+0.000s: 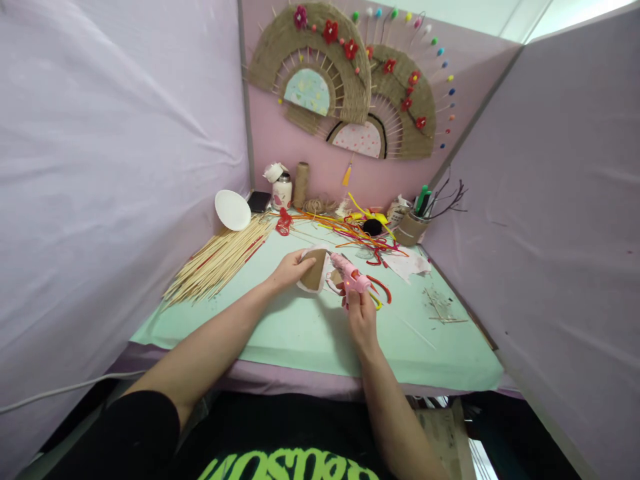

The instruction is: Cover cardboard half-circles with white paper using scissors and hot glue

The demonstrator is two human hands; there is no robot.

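Observation:
Between the thumb and fingers of my left hand [291, 270] is a brown cardboard piece [315, 270] with a white edging along its curved side. My right hand [361, 317] grips a pink glue gun [351, 272], its nozzle pointing up and left, close to the right edge of the cardboard. Whether the nozzle touches the edge I cannot tell. Behind the glue gun, red-handled scissors [381, 288] lie on the table, partly hidden by it. A yellow curved piece shows just below them.
Bamboo sticks [220, 260] lie at the left beside a white paper plate [233, 210]. Coloured pipe cleaners [345, 230] spread across the back. A holder with pens and twigs [411, 229] stands at the back right. Two fan-shaped decorations [320, 73] hang on the rear wall.

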